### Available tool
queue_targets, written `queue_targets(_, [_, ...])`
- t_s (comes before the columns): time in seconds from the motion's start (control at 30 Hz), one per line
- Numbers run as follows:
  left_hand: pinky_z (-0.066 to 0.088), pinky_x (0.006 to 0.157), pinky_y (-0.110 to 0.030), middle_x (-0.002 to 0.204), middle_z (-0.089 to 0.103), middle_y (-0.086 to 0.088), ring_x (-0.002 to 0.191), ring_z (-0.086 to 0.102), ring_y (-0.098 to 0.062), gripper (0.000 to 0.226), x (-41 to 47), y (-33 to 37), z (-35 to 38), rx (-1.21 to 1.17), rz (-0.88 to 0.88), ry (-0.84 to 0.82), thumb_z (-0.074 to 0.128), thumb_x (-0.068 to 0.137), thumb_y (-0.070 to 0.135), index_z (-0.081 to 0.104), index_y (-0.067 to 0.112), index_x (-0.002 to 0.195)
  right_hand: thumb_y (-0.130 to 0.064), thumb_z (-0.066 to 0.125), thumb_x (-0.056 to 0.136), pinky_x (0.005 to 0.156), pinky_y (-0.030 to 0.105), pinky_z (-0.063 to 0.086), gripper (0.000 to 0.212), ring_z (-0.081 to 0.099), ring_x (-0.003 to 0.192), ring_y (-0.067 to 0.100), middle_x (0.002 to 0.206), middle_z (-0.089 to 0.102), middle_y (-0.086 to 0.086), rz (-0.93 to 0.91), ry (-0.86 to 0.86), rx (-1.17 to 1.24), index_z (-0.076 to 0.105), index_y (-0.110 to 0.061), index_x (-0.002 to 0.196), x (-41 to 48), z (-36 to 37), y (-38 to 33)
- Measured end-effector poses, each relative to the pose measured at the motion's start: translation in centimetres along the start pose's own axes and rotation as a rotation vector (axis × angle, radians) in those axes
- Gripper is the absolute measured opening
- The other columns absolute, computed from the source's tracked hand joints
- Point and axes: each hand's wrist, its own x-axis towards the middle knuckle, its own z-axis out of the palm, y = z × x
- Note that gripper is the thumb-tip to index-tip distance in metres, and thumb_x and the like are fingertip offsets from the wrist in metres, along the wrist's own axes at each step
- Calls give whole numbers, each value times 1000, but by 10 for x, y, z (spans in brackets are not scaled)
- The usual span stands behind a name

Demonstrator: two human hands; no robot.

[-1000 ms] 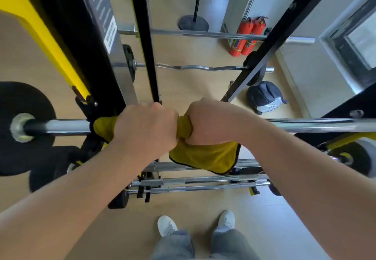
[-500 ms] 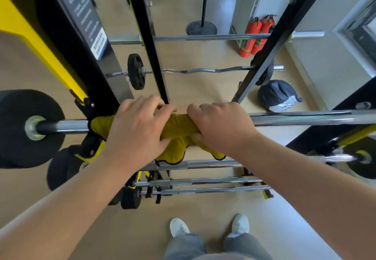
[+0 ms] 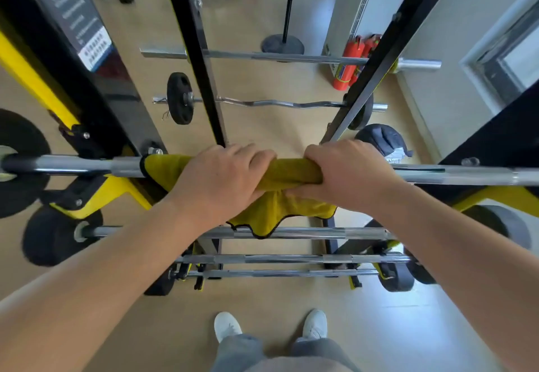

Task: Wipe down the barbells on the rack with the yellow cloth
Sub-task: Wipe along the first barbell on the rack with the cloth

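The yellow cloth [image 3: 287, 172] is wrapped over the top barbell [image 3: 455, 175], a chrome bar running left to right across the rack. My left hand [image 3: 217, 179] grips the cloth and bar at the left. My right hand [image 3: 348, 173] grips them at the right, about a hand's width away. A loose flap of cloth hangs below the bar between my hands. Three more chrome barbells lie lower on the rack, the nearest one [image 3: 320, 233] just under the flap. A black plate [image 3: 17, 164] sits on the top bar's left end.
Black and yellow rack uprights [image 3: 198, 59] rise on both sides. Behind are a curl bar [image 3: 271, 103] with a small plate, a long straight bar [image 3: 262, 56], red fire extinguishers [image 3: 351, 62], a fan stand [image 3: 282, 42] and a dark bag [image 3: 382, 138]. My white shoes [image 3: 227, 326] stand on the wooden floor.
My hands have drawn apart along the bar, spreading the cloth between them. More of the yellow cloth shows on the bar, and the view has tilted slightly upward.
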Motion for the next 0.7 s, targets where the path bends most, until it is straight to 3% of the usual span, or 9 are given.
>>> queue_targets(0.1, [54, 65, -34, 106, 68, -6, 84, 68, -23, 55, 3, -1, 2, 10, 40, 34, 53, 89, 49, 54, 12, 131, -61, 61, 87, 77, 34, 50, 42, 59, 89, 16, 96, 65, -9, -54, -19, 256, 57, -33, 119, -1, -4, 3])
queue_targets(0.2, [56, 76, -41, 111, 67, -12, 93, 68, -28, 58, -11, -13, 10, 14, 52, 81, 63, 85, 36, 52, 7, 135, -41, 66, 91, 85, 42, 52, 38, 60, 96, 21, 106, 66, -4, -161, -30, 265, 56, -30, 126, 14, -3, -19])
queue_targets(0.37, [49, 88, -44, 118, 62, -10, 103, 61, -28, 64, -43, -40, 11, 60, -86, 18, 66, 87, 38, 44, 12, 142, -45, 56, 96, 70, 45, 55, 30, 63, 86, 30, 96, 63, 1, -234, 0, 90, 49, -23, 114, 37, 0, -52])
queue_targets(0.47, [42, 93, -43, 126, 58, -5, 111, 55, -25, 65, -56, -47, 4, 18, -93, -8, 38, 98, 58, 41, 14, 145, -50, 46, 100, 59, 37, 45, 34, 61, 77, 31, 90, 61, 3, -245, 31, -49, 45, -19, 116, 45, -1, -67])
queue_targets(0.53, [40, 96, -43, 127, 58, -5, 113, 54, -24, 65, -63, -50, 2, -16, -138, 16, 29, 100, 59, 43, 14, 144, -51, 43, 101, 52, 33, 35, 37, 52, 66, 27, 79, 54, -1, -236, 63, -45, 44, -20, 122, 52, -3, -83])
queue_targets(0.6, [39, 99, -44, 127, 58, -7, 114, 54, -26, 60, -70, -51, 4, 66, -207, 43, 31, 101, 54, 43, 13, 143, -49, 45, 100, 45, 30, 29, 34, 42, 58, 20, 68, 41, -7, -220, 75, 25, 47, -22, 122, 61, -5, -99])
queue_targets(0.7, [32, 108, -49, 131, 51, -15, 118, 49, -34, 60, -80, -44, 19, 223, -271, 21, 43, 101, 43, 35, 5, 146, -48, 50, 98, 46, 30, 30, 33, 43, 61, 21, 66, 35, -8, -218, 57, 72, 48, -23, 119, 66, -5, -105])
